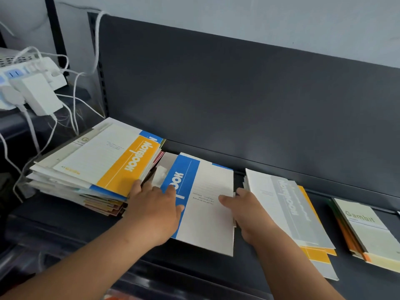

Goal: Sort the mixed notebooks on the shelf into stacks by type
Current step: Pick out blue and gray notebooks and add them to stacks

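Observation:
A tall mixed pile of notebooks (91,167) sits at the left of the dark shelf (216,278), topped by a yellow-banded one. In the middle lies a small stack with a blue-banded notebook (207,204) on top. My left hand (155,211) rests flat on its blue left side, fingers straight. My right hand (244,211) grips its right edge, thumb on the cover and fingers curled round the side. To the right lies a stack topped by a grey-banded notebook (287,211) over yellow ones. At the far right sits a stack of green "Gambit" notebooks (363,228).
The shelf's dark back panel (238,94) rises behind the stacks. A white power strip with adapters (32,87) and loose white cables (73,105) sits on a neighbouring shelf at the left. A lower shelf edge runs along the bottom.

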